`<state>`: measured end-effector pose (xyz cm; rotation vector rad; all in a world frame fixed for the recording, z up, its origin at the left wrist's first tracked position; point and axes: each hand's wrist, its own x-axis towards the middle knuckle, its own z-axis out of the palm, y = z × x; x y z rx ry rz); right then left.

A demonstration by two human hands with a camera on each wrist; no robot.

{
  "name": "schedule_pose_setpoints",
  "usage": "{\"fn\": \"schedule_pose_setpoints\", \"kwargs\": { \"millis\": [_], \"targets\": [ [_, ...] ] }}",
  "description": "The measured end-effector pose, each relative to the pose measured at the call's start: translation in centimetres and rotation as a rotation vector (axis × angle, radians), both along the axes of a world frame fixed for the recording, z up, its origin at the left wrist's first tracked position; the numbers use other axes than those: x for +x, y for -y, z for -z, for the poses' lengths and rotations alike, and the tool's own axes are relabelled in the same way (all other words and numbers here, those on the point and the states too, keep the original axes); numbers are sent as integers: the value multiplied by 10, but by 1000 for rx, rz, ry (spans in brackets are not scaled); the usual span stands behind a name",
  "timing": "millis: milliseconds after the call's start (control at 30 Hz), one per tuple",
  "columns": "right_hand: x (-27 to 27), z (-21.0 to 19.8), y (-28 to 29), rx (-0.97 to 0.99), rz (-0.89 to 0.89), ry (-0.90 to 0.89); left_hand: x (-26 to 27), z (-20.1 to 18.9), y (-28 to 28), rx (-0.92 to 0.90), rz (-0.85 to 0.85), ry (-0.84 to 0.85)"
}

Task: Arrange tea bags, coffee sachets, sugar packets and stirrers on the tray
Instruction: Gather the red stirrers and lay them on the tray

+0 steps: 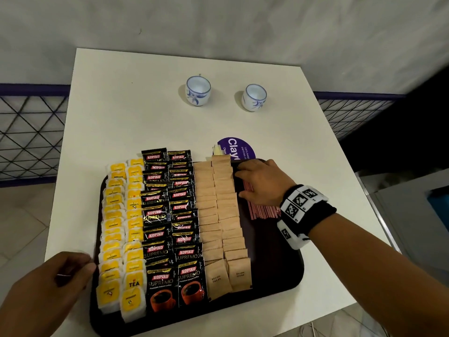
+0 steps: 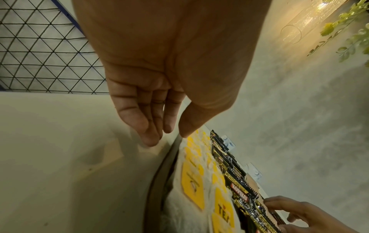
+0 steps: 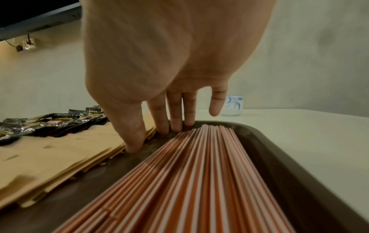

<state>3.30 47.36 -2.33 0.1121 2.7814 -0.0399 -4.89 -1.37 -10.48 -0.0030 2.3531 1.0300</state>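
Observation:
A dark tray (image 1: 274, 259) holds columns of yellow tea bags (image 1: 121, 239), black coffee sachets (image 1: 170, 227) and brown sugar packets (image 1: 218, 215). Red-and-white striped stirrers (image 1: 262, 211) lie along its right side. My right hand (image 1: 243, 184) is spread over their far end. In the right wrist view its straight fingers (image 3: 175, 124) touch the tray floor by the stirrers (image 3: 189, 181), and the thumb is beside the sugar packets (image 3: 60, 151). My left hand (image 1: 90, 265) holds nothing and hangs relaxed (image 2: 169, 135) over the table beside the tray's left rim (image 2: 157, 181).
Two white-and-blue cups (image 1: 198, 91) (image 1: 254, 97) stand at the back of the white table (image 1: 145, 105). A purple round sticker (image 1: 237, 148) lies just beyond the tray, with a small pale packet (image 1: 217, 150) beside it. A wire mesh fence (image 1: 29, 132) runs behind the table.

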Motion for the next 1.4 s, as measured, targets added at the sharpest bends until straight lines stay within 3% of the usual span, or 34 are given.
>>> {"fn": "schedule_pose_setpoints", "kwargs": {
  "millis": [333, 633, 1133, 1400],
  "targets": [
    [8, -1, -6, -77, 16, -60, 3, -4, -1, -17, -28, 0],
    [27, 5, -9, -202, -130, -109, 2, -1, -3, -23, -24, 10],
    [34, 10, -9, -125, -115, -100, 2, -1, -7, -37, -23, -2],
    [23, 4, -17, -83, -19, -110, 4, 4, -6, -36, -18, -9]
  ]
}}
